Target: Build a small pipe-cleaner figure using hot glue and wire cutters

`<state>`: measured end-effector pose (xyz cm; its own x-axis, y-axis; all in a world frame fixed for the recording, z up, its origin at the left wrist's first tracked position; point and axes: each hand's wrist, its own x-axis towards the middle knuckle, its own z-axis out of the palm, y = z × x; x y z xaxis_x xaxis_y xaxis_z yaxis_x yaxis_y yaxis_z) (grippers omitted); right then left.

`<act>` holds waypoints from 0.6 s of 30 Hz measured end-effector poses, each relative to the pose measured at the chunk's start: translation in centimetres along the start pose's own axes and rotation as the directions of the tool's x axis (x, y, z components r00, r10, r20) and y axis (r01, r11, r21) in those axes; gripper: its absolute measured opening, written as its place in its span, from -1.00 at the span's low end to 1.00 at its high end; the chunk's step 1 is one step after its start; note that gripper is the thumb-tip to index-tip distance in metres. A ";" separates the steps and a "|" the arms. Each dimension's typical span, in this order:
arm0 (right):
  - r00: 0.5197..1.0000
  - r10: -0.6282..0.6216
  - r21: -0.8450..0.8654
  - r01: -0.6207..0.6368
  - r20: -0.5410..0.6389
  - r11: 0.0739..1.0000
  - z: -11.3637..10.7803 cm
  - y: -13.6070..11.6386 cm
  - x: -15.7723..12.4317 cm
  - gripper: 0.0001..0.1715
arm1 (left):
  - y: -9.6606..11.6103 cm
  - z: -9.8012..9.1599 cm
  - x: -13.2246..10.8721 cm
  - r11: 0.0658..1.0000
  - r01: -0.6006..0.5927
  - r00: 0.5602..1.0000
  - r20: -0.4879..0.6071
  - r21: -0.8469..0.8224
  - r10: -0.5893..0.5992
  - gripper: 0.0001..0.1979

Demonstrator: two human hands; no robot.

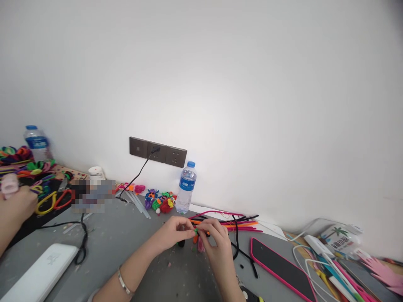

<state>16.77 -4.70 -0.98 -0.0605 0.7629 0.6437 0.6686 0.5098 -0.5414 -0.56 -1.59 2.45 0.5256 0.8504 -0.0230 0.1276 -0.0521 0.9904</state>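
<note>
Grey worktop: running along the white wall at the back, its smooth surface showing between the white power bank and the left forearm, small scraps lying scattered over it.
Room to the right: black fuzzy stems are lying between the right wrist and the phone, whose pink-edged case is slanting toward the near edge of view.
Room behind: a bundle of pink, orange and black stems is lying just beyond the fingers, and a clear plastic bottle with a blue cap is standing upright near the wall.
Fuzzy figures: a cluster of rounded, bright soft figures is sitting just left of the bottle; thin translucent sticks are lying beside it.
Small craft piece: showing green and orange bits, partly hidden by fingers, above the worktop and between both hands; a pink tassel is hanging just below.
Left hand: pinching the piece between thumb and fingertips.
Right hand: gripping its other side with bent fingers.
Co-worker's hand: holding a pale pink roll at far left.
</note>
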 end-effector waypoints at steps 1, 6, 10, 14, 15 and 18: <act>1.000 0.014 0.019 -0.013 -0.005 1.000 0.0 -0.1 0.0 -0.86 | 0.0 0.0 0.0 1.000 -0.006 1.000 -0.011 -0.004 0.006 -0.70; 0.994 0.105 0.158 -0.100 -0.023 0.982 0.4 -0.7 0.0 -0.87 | -0.7 0.0 0.4 0.998 -0.056 0.992 -0.115 -0.015 0.054 -0.69; 0.990 0.130 0.247 -0.113 -0.053 0.962 1.0 -1.2 0.0 -0.87 | -1.2 0.3 0.7 0.988 -0.093 0.984 -0.164 -0.119 0.073 -0.68; 0.984 0.145 0.347 -0.102 -0.102 0.932 1.6 -1.6 0.1 -0.87 | -1.2 1.0 0.9 0.970 -0.036 0.979 -0.203 -0.241 -0.014 -0.61; 0.982 0.153 0.359 -0.105 -0.108 0.927 1.6 -1.6 0.1 -0.88 | -1.2 1.2 0.9 0.964 -0.021 0.979 -0.202 -0.266 -0.035 -0.59; 0.979 0.165 0.354 -0.114 -0.116 0.928 1.4 -1.5 0.2 -0.88 | -1.4 1.5 1.0 0.948 0.013 0.983 -0.169 -0.317 -0.070 -0.56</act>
<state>14.70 -4.81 -0.81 0.1371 0.7849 0.6043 0.3655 0.5269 -0.7673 1.03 -1.43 0.82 0.3661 0.9280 -0.0688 -0.1385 0.1274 0.9821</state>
